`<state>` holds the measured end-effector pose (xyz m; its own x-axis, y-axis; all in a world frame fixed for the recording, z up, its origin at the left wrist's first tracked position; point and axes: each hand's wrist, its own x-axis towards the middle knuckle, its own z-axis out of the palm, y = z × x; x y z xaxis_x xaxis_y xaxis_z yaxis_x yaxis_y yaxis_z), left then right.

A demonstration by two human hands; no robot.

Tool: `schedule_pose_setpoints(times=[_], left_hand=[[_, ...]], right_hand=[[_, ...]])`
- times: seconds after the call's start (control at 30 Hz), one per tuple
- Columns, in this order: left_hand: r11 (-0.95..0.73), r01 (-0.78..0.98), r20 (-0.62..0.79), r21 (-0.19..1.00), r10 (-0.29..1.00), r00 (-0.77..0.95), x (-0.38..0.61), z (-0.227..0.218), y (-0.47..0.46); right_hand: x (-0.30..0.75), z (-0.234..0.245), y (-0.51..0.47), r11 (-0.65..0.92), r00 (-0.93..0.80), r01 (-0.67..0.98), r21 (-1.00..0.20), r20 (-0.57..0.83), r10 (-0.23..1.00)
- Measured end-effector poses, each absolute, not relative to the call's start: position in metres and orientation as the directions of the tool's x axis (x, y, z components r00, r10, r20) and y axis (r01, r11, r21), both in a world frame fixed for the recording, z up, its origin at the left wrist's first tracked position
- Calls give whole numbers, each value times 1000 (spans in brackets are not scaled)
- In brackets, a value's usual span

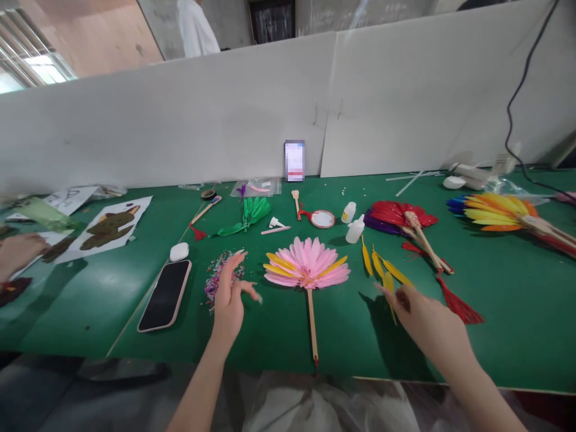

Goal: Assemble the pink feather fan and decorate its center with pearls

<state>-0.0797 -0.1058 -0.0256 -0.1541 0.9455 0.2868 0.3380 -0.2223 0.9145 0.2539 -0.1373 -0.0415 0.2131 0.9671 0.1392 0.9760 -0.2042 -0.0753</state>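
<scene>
A pink feather fan [310, 264] with a few yellow feathers among the pink lies on the green table, its wooden handle pointing towards me. To its left, my left hand [230, 300] hovers with fingers apart, holding nothing, beside a pile of small mixed beads or sequins [211, 285]. On the right, the curled fingers of my right hand [423, 312] close on a yellow feather [388, 281], partly hidden by the fingertips. Other loose yellow feathers [366, 259] lie just beyond that hand.
A phone [164, 297] and white case [179, 252] lie left. Two small bottles [355, 230], a round mirror [323, 219] and green feathers [252, 213] sit behind the fan. Red [405, 217] and multicoloured fans [495, 211] lie right. Another person's hand [20, 252] is far left.
</scene>
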Motion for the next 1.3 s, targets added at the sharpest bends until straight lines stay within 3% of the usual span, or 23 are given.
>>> schedule_pose_setpoints(times=[0.17, 0.3, 0.43, 0.57, 0.67, 0.93, 1.3], left_hand=[[-215, 320, 232, 923, 973, -17, -81, -10, -101], [-188, 404, 235, 895, 970, -68, -85, -8, -100], [-158, 607, 299, 779, 944, -138, -99, -15, -77], [-281, 748, 324, 602, 941, 92, -100, -24, -43], [-297, 788, 287, 539, 944, 160, -92, -32, -23], [-307, 823, 323, 479, 933, 160, -79, -47, -6], [-333, 754, 312, 566, 933, 177, -67, -34, -6]], right_hand=[[213, -22, -162, 108, 37, 892, -438, 309, 951], [181, -17, -169, 304, -85, 772, -558, 383, 920], [162, -27, -158, 431, -251, 770, -471, 399, 882], [152, -45, -140, 445, -318, 860, -252, 417, 851], [145, -54, -130, 459, -357, 871, -177, 416, 837], [140, -59, -118, 481, -393, 855, -195, 362, 845], [144, -56, -117, 492, -400, 826, -274, 329, 855]])
